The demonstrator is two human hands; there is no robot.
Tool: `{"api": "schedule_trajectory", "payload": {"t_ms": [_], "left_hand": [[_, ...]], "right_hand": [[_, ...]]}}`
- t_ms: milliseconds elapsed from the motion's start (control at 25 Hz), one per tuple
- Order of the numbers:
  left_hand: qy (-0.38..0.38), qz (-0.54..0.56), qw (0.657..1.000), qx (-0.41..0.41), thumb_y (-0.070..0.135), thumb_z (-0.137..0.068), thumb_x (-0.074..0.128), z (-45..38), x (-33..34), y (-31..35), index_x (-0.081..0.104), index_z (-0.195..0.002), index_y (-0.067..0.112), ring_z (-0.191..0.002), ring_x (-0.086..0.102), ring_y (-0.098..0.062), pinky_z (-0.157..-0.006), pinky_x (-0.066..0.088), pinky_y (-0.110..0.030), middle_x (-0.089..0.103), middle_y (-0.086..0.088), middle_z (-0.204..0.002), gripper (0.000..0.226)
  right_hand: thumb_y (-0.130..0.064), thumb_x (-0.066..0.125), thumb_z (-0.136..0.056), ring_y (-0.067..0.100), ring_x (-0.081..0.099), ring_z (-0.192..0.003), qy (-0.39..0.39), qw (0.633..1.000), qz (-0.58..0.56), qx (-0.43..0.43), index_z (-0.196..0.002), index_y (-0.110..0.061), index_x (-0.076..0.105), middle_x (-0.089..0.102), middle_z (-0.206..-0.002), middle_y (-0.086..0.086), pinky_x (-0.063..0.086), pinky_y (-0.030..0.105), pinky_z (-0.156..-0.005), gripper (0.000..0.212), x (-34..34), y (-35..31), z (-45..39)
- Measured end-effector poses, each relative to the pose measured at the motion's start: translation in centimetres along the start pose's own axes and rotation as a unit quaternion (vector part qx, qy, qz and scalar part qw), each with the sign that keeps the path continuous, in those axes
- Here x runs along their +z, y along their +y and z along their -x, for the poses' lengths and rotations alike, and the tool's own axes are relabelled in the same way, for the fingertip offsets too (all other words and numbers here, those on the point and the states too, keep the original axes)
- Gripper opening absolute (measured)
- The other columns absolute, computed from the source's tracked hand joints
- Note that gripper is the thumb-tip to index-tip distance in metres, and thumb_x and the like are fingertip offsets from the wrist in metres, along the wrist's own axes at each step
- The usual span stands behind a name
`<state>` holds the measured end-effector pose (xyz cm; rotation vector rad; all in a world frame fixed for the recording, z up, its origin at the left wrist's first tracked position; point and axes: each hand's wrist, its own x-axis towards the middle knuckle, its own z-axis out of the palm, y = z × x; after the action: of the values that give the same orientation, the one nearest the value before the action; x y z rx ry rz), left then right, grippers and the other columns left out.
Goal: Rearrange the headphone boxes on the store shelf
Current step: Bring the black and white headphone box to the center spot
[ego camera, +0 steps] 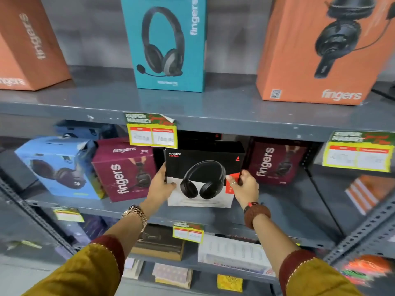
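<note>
Middle shelf (277, 201): black headphone box (203, 174) between two maroon boxes, left one (124, 169) just beside, right one (275, 163) near. Bare shelf in front of right maroon box. Upper shelf edge (213, 122) and price tag (151, 131) overhang closely.

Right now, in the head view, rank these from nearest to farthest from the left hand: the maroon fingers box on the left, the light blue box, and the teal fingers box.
1. Maroon fingers box: same shelf, just left of the left hand.
2. Light blue box: same shelf, further left, beyond the maroon one.
3. Teal fingers box: on the shelf above, set back.
</note>
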<state>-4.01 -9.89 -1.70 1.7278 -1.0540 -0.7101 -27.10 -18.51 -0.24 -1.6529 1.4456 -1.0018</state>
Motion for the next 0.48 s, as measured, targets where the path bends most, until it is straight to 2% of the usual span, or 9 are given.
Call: {"api": "schedule_trajectory", "payload": {"t_ms": [40,120,200,280,360,480], "left_hand": [[-0.007,0.016,1.000,0.003,-0.014,-0.069,0.053,-0.7,-0.7,-0.6,0.031,-0.142,0.027,-0.111,0.060,-0.019,-0.093,0.052,-0.047,0.059,-0.002,-0.132,0.086],[-0.026,0.038,0.999,-0.001,-0.016,-0.069,0.052,-1.5,-1.4,-1.1,0.027,-0.144,0.026,-0.105,0.061,-0.014,-0.093,0.050,-0.049,0.059,0.002,-0.129,0.090],[-0.047,0.044,0.998,-0.013,-0.018,-0.072,0.050,-2.2,-2.3,-1.7,0.021,-0.146,0.027,-0.092,0.060,-0.003,-0.090,0.050,-0.046,0.058,0.011,-0.119,0.092],[-0.066,0.049,0.996,-0.023,-0.019,-0.074,0.048,-2.2,-2.8,-2.0,0.017,-0.147,0.027,-0.088,0.060,0.006,-0.090,0.048,-0.042,0.056,0.015,-0.120,0.092],[-0.079,0.059,0.995,-0.022,-0.018,-0.077,0.046,-2.1,-3.2,-2.4,0.015,-0.148,0.025,-0.099,0.057,0.010,-0.095,0.045,-0.037,0.050,0.010,-0.134,0.088],[-0.077,0.070,0.994,-0.019,-0.013,-0.082,0.046,-1.0,-4.2,-2.7,0.025,-0.146,0.019,-0.133,0.042,-0.011,-0.111,0.037,-0.037,0.041,0.001,-0.147,0.074]], "right_hand": [[-0.020,0.068,-0.084,0.018,0.054,-0.074,0.004,1.000,-0.011,0.002,-0.090,-0.007,0.059,0.061,-0.072,0.004,0.040,0.021,-0.064,0.017,1.1,-0.5,-0.1],[-0.014,0.066,-0.086,0.018,0.058,-0.085,0.015,0.999,-0.035,0.015,-0.115,0.004,0.055,0.067,-0.094,0.015,0.040,0.018,-0.074,0.037,2.4,-1.0,-0.1],[-0.010,0.066,-0.086,0.026,0.063,-0.098,0.034,0.998,-0.045,0.020,-0.122,0.009,0.050,0.067,-0.107,0.024,0.042,0.023,-0.083,0.044,3.9,-1.0,-0.1],[-0.008,0.065,-0.086,0.034,0.062,-0.109,0.042,0.997,-0.051,0.028,-0.125,0.009,0.049,0.066,-0.114,0.026,0.042,0.027,-0.089,0.046,4.7,-1.1,-0.1],[-0.009,0.064,-0.087,0.034,0.059,-0.116,0.038,0.997,-0.052,0.044,-0.129,0.008,0.046,0.063,-0.121,0.025,0.042,0.030,-0.095,0.049,5.2,-1.1,-0.1],[-0.015,0.063,-0.088,0.034,0.057,-0.120,0.070,0.993,-0.029,0.086,-0.130,0.003,0.046,0.061,-0.127,0.022,0.042,0.035,-0.102,0.048,6.0,-0.8,0.8]]}}
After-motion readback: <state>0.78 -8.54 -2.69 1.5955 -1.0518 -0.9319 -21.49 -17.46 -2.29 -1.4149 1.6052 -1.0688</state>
